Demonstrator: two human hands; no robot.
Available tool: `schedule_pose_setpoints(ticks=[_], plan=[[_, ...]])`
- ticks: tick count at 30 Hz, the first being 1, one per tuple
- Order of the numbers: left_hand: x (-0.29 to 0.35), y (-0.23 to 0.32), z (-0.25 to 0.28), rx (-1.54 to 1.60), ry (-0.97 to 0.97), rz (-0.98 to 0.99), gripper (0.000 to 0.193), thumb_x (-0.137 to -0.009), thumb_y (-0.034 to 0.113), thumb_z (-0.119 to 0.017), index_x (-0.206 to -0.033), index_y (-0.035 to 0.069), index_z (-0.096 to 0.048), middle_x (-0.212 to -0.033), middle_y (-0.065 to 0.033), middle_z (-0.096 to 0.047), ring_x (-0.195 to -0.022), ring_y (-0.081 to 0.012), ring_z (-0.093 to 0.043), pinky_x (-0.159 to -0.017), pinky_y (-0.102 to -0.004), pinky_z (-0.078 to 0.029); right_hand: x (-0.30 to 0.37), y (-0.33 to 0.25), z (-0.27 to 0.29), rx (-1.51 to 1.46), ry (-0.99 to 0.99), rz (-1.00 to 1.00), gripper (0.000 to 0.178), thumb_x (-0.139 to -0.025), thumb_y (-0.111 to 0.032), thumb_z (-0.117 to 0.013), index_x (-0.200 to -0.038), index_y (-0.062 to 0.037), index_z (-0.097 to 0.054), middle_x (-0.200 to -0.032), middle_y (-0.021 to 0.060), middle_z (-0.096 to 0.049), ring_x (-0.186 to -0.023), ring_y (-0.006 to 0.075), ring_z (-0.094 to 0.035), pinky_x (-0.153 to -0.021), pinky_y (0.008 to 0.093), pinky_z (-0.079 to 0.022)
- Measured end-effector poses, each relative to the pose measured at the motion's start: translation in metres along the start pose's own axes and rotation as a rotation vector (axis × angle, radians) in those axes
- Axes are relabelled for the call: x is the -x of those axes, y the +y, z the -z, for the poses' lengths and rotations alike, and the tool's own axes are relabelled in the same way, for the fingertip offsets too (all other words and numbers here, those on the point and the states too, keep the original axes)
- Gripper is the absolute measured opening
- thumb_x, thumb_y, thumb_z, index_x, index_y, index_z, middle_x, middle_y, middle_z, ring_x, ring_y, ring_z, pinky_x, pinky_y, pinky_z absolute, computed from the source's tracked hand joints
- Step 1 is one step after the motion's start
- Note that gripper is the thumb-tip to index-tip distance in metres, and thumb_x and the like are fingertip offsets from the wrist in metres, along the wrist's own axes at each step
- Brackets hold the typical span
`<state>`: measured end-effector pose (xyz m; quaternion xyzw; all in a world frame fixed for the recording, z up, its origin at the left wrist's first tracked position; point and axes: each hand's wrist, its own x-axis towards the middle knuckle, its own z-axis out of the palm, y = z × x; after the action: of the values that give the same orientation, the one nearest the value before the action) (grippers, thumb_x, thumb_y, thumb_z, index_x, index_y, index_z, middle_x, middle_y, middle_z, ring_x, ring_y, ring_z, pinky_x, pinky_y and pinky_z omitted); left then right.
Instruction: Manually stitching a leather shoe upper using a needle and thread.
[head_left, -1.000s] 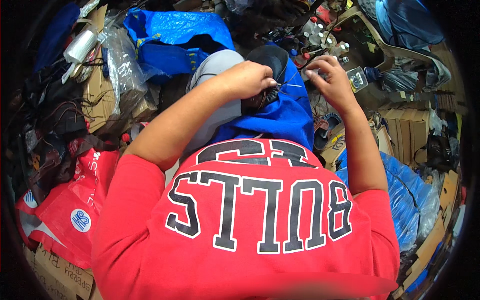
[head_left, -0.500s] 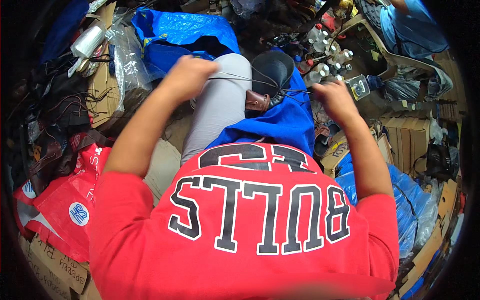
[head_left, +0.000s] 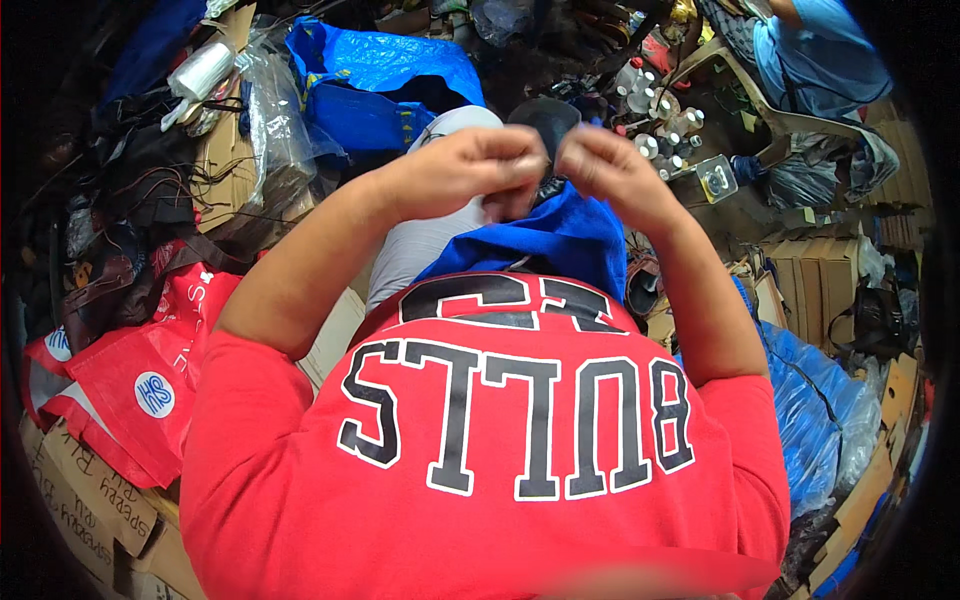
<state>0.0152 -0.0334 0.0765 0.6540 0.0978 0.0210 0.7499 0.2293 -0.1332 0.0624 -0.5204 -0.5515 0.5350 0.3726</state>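
Close together over my lap, my left hand [head_left: 475, 172] and my right hand [head_left: 615, 178] are both closed and a little blurred. Their fingertips are pinched; the dark thread seen between them half a second ago can hardly be made out now. Just beyond and below them, a black shoe [head_left: 546, 116] stands between my knees, its far part showing and the rest hidden by my hands. Blue cloth [head_left: 560, 235] drapes over my right leg, and grey trousers [head_left: 410, 255] cover my left.
A blue bag [head_left: 380, 65] gapes beyond my left knee. Several bottles [head_left: 660, 105] and a clear container [head_left: 717, 177] stand to the right. Red bags [head_left: 140, 370] lie at left, blue plastic wrap [head_left: 800, 400] at right. A person in light blue [head_left: 820, 60] is far right.
Both hands have come inward from wide apart, where a dark thread stretched between them and the shoe. They now cover most of the shoe and its brown leather part.
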Motion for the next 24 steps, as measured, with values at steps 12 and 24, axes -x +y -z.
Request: schedule_pose_setpoints(ticks=[12, 24], plan=[[0.252, 0.159, 0.15, -1.953, 1.44, 0.278, 0.025, -0.087, 0.03, -0.057, -0.102, 0.013, -0.067, -0.098, -0.0048, -0.065, -0.091, -0.0205, -0.062, -0.082, -0.0307, -0.047, 0.291, 0.047, 0.297, 1.176, 0.852, -0.654, 0.027, -0.088, -0.023, -0.051, -0.109, -0.0138, -0.065, -0.108, 0.0117, -0.064, -0.102, 0.0246, -0.06, -0.088, 0.0309, -0.043], [0.018, -0.04, 0.031, -1.117, 0.611, -0.219, 0.043, -0.072, 0.008, -0.069, -0.115, 0.011, -0.061, -0.113, -0.0113, -0.061, -0.105, -0.0264, -0.057, -0.091, -0.0341, -0.044, 0.092, 0.09, 0.079, 0.826, 0.559, -0.09, 0.038, -0.077, -0.031, -0.069, -0.113, -0.0191, -0.065, -0.093, 0.0115, -0.057, -0.089, 0.0231, -0.054, -0.079, 0.033, -0.044]])
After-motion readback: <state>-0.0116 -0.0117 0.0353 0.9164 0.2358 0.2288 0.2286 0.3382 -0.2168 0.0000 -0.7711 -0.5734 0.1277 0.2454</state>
